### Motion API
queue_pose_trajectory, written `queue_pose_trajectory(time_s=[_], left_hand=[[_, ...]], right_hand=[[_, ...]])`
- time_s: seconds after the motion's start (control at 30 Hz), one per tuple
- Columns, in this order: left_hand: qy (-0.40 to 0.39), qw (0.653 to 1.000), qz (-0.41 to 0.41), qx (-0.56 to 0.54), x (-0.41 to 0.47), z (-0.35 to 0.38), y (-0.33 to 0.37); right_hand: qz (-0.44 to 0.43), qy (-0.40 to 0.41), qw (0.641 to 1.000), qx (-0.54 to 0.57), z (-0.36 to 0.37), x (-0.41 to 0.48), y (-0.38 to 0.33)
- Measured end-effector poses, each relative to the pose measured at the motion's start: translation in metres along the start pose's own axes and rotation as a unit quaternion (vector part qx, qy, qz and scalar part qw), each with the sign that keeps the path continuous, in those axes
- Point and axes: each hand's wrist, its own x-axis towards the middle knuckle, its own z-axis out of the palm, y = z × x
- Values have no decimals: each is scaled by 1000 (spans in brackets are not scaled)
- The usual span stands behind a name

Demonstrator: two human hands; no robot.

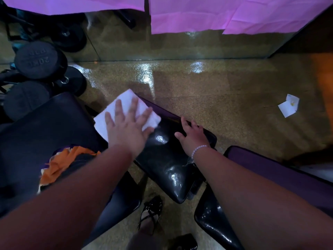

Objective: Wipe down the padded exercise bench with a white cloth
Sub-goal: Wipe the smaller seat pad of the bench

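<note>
The left hand (128, 128) lies flat on the white cloth (124, 112), with its grip fully spread: the fingers (133, 107) are stretched out and press the cloth down, they do not close around it. The cloth is under the palm and reaches beyond the fingertips, at the far end of the padded bench (167, 159), where the black cushion meets a purple edge. The right hand (193, 137) rests just to the right of the cloth, on the side of the same cushion; its grip is loosely open, the fingers curled over the edge, probably to steady it. It holds nothing else.

The cloth looks thin, soft and very light, so it will likely bunch up if it is pushed with only 1 finger; a flat palm in its middle seems the best hold. The cushion is glossy and looks slippery, perhaps damp, so the cloth should slide easily.
</note>
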Motion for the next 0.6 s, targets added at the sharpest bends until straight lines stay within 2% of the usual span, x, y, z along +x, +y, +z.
queue_pose_trajectory(time_s=[0.07,0.13,0.27,0.33,0.47,0.53,0.6], left_hand=[[23,996,80,36,-40,29,20],[-10,983,171,61,-79,55,32],[-31,962,251,101,-88,61,24],[-36,966,233,109,-72,50,14],[-27,985,134,106,-35,19,5],[-46,991,89,88,-19,6,2],[-20,998,48,43,-1,-7,-1]], right_hand=[[-2,1,1000,6,-1,0,0],[-4,3,1000,7,-1,0,0],[-5,-3,1000,6,-1,1,2],[-6,-3,1000,11,-1,2,3],[3,-6,1000,10,-1,2,3],[4,-8,1000,5,-1,2,3],[2,-10,1000,1,-1,3,2]])
